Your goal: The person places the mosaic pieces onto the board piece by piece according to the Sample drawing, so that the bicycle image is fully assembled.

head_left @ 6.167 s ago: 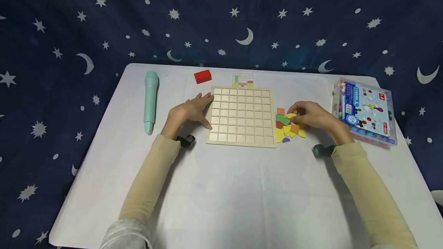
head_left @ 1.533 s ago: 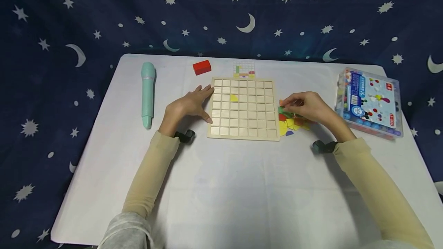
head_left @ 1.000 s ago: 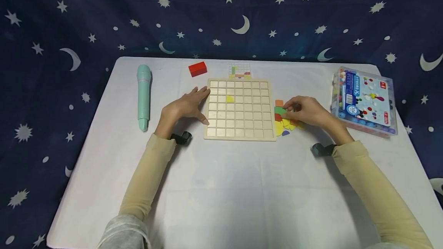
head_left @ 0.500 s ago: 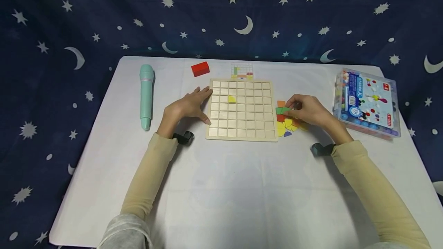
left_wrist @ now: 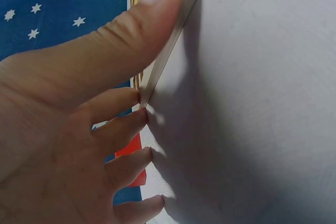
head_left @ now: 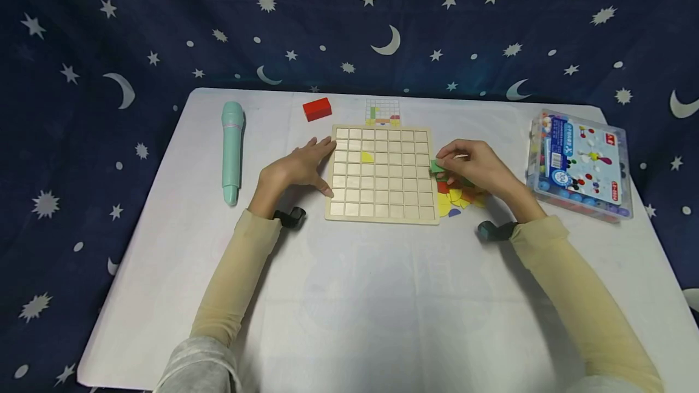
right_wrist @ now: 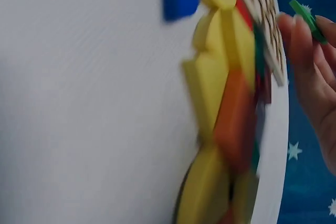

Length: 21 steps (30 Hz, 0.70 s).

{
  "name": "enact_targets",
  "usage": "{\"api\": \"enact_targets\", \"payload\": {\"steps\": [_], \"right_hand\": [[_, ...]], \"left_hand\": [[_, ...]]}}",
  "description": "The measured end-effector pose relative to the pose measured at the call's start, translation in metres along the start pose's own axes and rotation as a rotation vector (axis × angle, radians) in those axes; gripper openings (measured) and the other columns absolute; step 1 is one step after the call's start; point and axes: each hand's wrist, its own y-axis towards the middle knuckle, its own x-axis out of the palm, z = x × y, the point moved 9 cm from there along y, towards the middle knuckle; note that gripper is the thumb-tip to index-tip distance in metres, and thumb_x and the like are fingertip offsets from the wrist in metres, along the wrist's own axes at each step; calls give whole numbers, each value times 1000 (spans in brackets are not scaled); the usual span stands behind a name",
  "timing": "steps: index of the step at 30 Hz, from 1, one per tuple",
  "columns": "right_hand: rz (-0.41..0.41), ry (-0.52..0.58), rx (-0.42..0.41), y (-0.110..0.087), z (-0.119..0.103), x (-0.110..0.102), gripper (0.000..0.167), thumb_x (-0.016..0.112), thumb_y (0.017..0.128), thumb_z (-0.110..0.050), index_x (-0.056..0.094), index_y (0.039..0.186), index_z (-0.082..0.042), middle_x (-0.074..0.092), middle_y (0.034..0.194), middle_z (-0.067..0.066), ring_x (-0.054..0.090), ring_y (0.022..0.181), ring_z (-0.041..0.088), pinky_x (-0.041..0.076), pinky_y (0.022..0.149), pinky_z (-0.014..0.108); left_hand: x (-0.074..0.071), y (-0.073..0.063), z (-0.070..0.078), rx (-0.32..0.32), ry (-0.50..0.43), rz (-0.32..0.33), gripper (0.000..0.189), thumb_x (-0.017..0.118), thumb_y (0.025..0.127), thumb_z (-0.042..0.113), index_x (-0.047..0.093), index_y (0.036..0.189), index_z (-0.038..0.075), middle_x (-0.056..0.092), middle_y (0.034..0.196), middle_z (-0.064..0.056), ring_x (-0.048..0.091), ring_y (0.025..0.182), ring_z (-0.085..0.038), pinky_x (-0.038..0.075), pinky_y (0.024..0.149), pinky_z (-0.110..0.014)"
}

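My R hand (head_left: 472, 165) has a green piece (head_left: 435, 167) pinched btwn thumb & fingers, up off the table (head_left: 338, 308) by the R edge of the board (head_left: 382, 199), w/ a pile of loose pieces (head_left: 454, 196) near it. My L hand (head_left: 295, 168) lies spread at the board's L edge (1 yellow piece (head_left: 366, 157) sits in a square), & beyond it's a red block (head_left: 317, 110).

1 mint-green microphone (head_left: 232, 153), 1 red block (head_left: 317, 110) and 1 clear plastic case (head_left: 584, 165) lie before a starry curtain (head_left: 327, 17).
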Motion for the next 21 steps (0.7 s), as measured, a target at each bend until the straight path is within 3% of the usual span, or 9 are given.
{"api": "enact_targets", "payload": {"steps": [5, 12, 17, 21], "right_hand": [[-25, 152, -8, 8, -11, 10, 38, 66, 101, -31, 64, 127, -4, 73, 107, 18, 74, 77, 21, 62, 75, 31], [-76, 152, 11, 21, -26, 28, 40, 68, 99, -35, 64, 131, -10, 76, 105, 11, 73, 86, 22, 53, 89, 34], [-121, 185, 5, 31, -37, 42, 38, 69, 98, -26, 64, 131, -9, 74, 108, 11, 73, 89, 22, 49, 99, 34], [-148, 213, -23, 39, -46, 53, 36, 70, 95, -14, 65, 130, -7, 67, 111, 10, 73, 90, 21, 55, 94, 28]], "left_hand": [[0, -1, 0, 1, -4, -3, 121, 93, 75, 27, 15, 166, 14, 5, 175, -5, -4, 162, -29, 4, 130, -54], [0, 0, -1, 3, 1, -9, 121, 93, 75, 28, 15, 166, 14, 5, 175, -5, -4, 162, -29, 4, 130, -53], [0, 1, -2, 4, 8, -11, 121, 93, 75, 30, 14, 166, 15, 5, 175, -4, -4, 162, -28, 3, 130, -52], [1, 0, -3, 6, 10, -14, 121, 93, 75, 29, 14, 166, 15, 4, 175, -4, -4, 162, -28, 4, 130, -52]]}}
